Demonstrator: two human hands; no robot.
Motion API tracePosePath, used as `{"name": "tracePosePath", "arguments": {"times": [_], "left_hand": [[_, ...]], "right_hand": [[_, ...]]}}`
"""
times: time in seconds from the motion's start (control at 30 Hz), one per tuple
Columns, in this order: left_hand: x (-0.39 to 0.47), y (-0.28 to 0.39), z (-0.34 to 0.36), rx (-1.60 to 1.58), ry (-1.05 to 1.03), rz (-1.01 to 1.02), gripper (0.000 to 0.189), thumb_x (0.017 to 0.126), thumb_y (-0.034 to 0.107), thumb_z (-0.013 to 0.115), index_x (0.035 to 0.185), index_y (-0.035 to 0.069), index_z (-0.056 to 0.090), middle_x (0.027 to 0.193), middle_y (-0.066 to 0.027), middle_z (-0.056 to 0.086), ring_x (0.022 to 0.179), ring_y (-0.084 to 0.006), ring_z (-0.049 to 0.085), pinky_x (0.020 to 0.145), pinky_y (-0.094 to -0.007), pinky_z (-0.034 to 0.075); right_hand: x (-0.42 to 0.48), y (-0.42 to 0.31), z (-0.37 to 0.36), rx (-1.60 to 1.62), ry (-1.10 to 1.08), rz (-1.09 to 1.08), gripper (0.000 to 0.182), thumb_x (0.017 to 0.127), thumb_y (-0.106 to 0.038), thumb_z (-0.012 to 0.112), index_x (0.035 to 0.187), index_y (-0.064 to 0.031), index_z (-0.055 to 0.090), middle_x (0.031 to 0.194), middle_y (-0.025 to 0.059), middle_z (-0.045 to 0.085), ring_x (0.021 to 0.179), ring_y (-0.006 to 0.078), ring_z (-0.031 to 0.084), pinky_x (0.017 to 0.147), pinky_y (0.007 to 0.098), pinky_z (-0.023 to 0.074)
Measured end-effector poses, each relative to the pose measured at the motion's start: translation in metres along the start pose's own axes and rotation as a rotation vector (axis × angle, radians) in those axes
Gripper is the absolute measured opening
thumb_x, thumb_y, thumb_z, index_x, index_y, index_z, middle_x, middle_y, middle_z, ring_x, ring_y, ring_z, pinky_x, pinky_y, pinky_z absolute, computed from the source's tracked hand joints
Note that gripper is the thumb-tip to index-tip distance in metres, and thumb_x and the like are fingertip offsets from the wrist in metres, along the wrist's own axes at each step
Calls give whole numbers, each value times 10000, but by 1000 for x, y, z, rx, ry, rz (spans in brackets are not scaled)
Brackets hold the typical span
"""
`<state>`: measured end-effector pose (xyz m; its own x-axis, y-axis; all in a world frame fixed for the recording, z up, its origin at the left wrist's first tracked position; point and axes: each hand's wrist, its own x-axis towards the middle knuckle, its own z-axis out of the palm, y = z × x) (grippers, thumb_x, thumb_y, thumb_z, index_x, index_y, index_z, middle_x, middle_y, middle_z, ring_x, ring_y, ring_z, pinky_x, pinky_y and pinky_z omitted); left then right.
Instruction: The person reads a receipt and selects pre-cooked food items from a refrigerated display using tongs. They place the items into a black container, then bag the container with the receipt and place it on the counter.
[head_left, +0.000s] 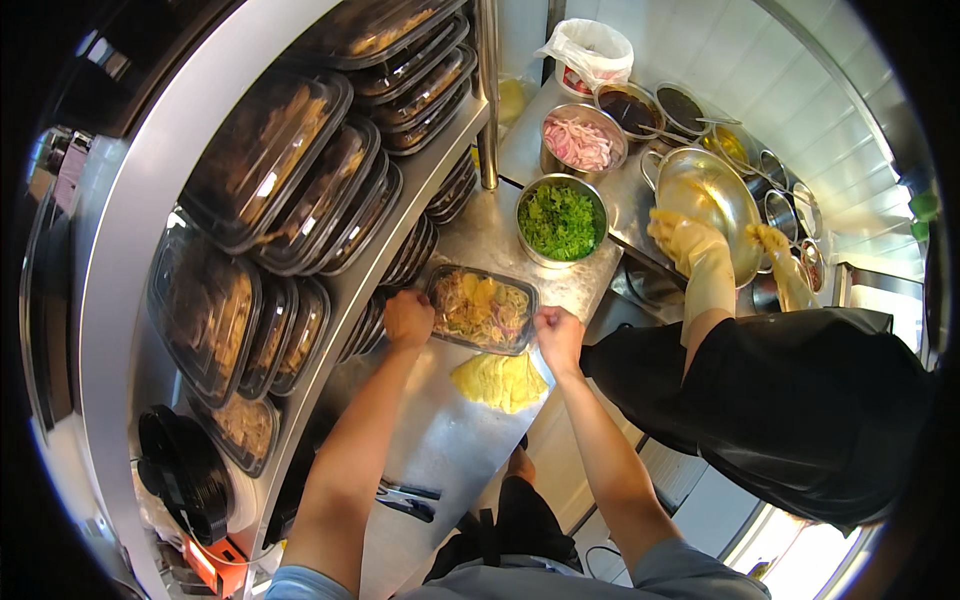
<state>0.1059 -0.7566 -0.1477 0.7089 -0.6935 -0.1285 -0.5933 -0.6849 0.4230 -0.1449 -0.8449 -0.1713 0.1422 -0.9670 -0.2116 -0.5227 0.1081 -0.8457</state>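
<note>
A black plastic takeout container with a clear lid lies on the steel worktop, with noodles and yellow slices inside. My left hand grips its left edge, and my right hand pinches at the right edge; whether the right fingers hold the rim or the lid cannot be told. Just below the container, nearest to my right hand, lies a crumpled yellow cloth. Above it stands a steel pot of chopped green herbs. Scissors lie farther down the worktop, right of my left forearm.
Filled, lidded containers are stacked on the steel shelf at left, near a metal post. At right, a co-worker's gloved hands are at a large steel bowl. Sliced onions and sauce tubs stand behind.
</note>
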Motion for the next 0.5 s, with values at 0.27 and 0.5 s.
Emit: {"name": "tracePosePath", "arguments": {"times": [0.27, 0.5], "left_hand": [[7, -24, 19, -90, 7, 131, 274, 882, 134, 607, 1143, 86, 673, 914, -228, 697, 842, -416, 670, 760, -496, 534], [-1, -46, 47, -354, 14, 193, 229, 974, 61, 480, 1196, 45, 535, 962, -243, 653, 897, -447, 623, 780, -475, 493]], "right_hand": [[-17, 6, 18, -153, 7, -309, 356, 901, -17, 526, 1248, 64, 531, 1029, 249, 618, 915, 399, 640, 807, 439, 518], [0, 15, 34, 1, 3, -359, 345, 963, -4, 469, 1306, 26, 487, 1079, 258, 638, 966, 395, 648, 876, 424, 505]]}}
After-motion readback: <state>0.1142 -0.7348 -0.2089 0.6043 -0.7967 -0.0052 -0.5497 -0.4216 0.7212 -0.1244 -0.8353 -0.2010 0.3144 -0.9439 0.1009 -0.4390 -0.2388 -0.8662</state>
